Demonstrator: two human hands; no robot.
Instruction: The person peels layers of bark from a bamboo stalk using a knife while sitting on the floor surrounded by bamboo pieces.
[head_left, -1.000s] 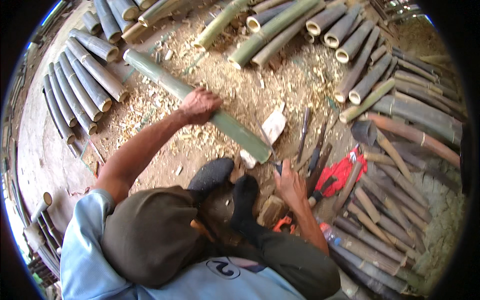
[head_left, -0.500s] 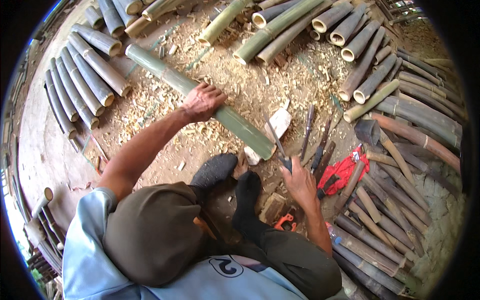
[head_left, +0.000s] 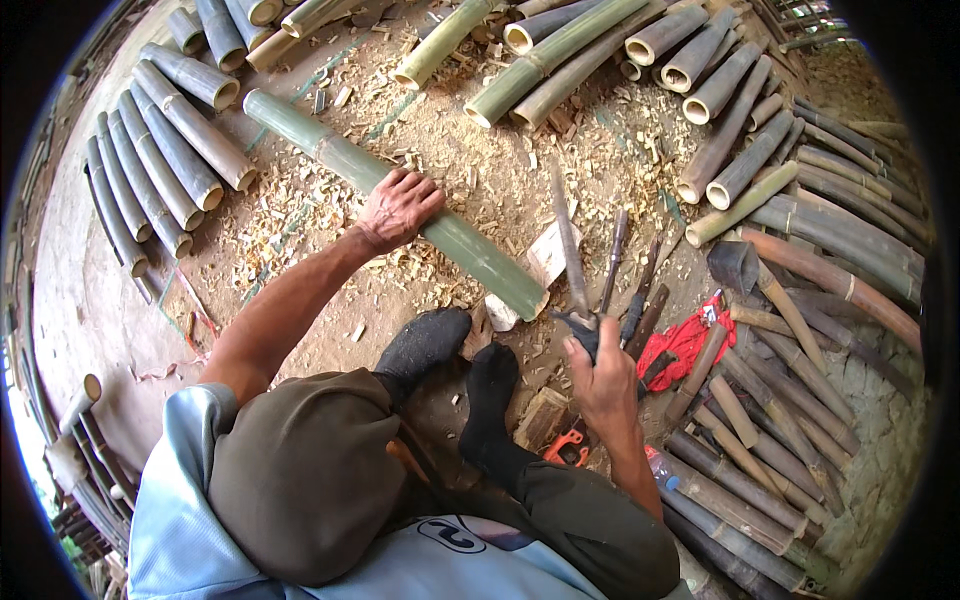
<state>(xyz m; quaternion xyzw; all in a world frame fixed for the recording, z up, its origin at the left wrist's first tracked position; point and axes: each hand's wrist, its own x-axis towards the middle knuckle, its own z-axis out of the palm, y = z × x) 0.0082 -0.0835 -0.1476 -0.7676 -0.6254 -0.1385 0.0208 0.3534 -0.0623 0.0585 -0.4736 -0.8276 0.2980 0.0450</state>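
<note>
A thick green bamboo pole (head_left: 480,262) slants from the upper left to just in front of my feet. My left hand (head_left: 402,207) is wrapped over its middle from above. In my right hand (head_left: 606,378) is a long-bladed knife (head_left: 568,235), gripped by its dark handle. Its blade points away from me, to the right of the pole's near end and apart from it. A pale block (head_left: 547,252) lies partly beneath that end.
Wood shavings (head_left: 300,205) cover the ground. Cut bamboo lengths (head_left: 165,150) lie at the left, along the back and in piles on the right. Slim dark-handled tools (head_left: 635,312), a red cloth (head_left: 680,345) and an orange tool (head_left: 568,448) lie near my right hand.
My right hand has turned the knife, so its blade now points more straight ahead, farther from the pole. The pole and my left hand have shifted slightly left.
</note>
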